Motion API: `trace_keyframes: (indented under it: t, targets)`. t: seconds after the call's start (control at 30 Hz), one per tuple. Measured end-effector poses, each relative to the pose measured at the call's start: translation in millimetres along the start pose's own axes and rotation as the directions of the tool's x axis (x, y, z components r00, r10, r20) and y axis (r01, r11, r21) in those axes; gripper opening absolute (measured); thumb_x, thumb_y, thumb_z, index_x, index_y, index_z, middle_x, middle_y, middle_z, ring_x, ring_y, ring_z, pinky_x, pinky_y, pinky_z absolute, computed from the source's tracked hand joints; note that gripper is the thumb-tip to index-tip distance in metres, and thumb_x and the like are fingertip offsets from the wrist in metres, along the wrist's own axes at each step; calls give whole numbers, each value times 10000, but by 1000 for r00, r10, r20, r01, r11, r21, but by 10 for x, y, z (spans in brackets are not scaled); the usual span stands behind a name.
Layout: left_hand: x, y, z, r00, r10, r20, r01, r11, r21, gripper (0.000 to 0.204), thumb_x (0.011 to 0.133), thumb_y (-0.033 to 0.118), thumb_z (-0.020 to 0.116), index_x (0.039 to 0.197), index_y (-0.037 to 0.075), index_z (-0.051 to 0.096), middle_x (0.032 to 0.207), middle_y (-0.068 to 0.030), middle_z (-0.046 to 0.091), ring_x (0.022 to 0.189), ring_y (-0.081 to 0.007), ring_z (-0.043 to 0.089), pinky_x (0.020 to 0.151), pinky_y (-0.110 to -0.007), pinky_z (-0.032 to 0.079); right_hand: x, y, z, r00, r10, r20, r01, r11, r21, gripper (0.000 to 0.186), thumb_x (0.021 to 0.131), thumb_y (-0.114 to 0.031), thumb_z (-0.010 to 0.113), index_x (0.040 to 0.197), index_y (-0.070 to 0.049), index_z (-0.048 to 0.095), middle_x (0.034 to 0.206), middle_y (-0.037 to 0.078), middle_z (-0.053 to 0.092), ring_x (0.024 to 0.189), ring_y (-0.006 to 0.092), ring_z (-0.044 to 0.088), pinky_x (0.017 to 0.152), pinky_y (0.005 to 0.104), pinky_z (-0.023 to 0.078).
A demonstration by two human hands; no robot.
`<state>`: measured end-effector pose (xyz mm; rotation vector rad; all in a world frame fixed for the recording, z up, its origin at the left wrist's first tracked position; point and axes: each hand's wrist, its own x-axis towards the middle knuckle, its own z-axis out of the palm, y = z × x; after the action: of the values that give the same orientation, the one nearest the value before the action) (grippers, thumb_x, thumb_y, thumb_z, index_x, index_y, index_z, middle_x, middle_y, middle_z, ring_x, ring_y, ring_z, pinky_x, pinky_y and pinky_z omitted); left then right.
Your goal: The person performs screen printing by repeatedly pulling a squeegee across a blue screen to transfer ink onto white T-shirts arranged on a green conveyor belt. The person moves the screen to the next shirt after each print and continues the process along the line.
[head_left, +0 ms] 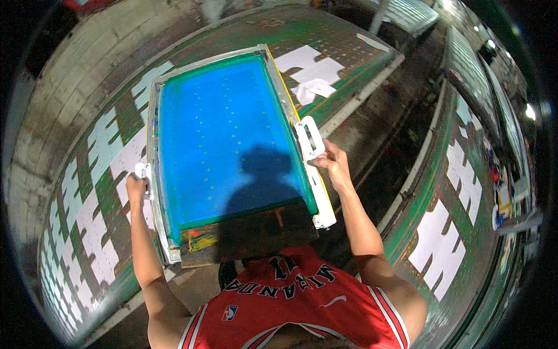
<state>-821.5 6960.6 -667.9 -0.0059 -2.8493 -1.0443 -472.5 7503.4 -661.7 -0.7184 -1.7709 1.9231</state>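
Observation:
A large screen-printing frame (153, 125) with a blue mesh (215, 145) and green edging lies tilted in front of me, over the table. Small pale dots run in rows across the mesh, and my shadow falls on its lower right. My left hand (136, 189) is closed on the white left handle (141, 171) on the frame's side. On the opposite side, my right hand (333, 164) has its fingers closed at the lower end of the white right handle (312, 137). What lies under the frame is hidden.
White cut fabric pieces (96, 232) lie in rows on the long green-stained table (131, 272) to the left, and others (311, 63) beyond the frame. A second table (401, 256) at right carries more pieces (439, 250). A dark aisle (401, 139) separates the tables; a block wall (75, 75) stands at left.

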Motion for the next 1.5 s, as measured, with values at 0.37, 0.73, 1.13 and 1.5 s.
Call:
trace_keyframes:
  t: [0.37,0.73,1.13,1.5]
  targets:
    - [305,1868,1391,952,264,157,-253,964,-85,214,796,50,695,960,-79,652,775,-184,694,661,-279,682,620,-419,524,-499,141,-1230,919,-42,-392,16,997,-69,774,653,-52,743,1372,144,534,1094,145,637,957,183,653,897,313,502]
    - [161,3703,3150,745,515,425,-379,850,-365,227,868,52,664,1060,-70,668,872,-154,710,743,-239,683,650,-384,526,-1201,165,-2299,701,-120,-703,60,992,-109,848,657,-160,694,1415,156,481,1043,160,693,934,195,643,902,318,486]
    - [-335,5883,4053,609,643,465,-479,765,-430,214,910,79,658,1059,-74,647,859,-136,706,694,-216,672,621,-363,512,-890,-115,-3389,521,-151,-840,56,988,-143,689,713,-82,649,1366,117,555,965,86,655,896,181,616,876,301,471]
    - [-1272,8369,4583,270,779,565,-526,611,-591,232,952,83,622,1142,-50,627,875,-93,693,672,-154,642,589,-329,503,-1605,-1097,-3833,175,-120,-977,63,992,-110,774,666,-135,705,1372,139,540,916,126,650,860,208,616,814,320,486]
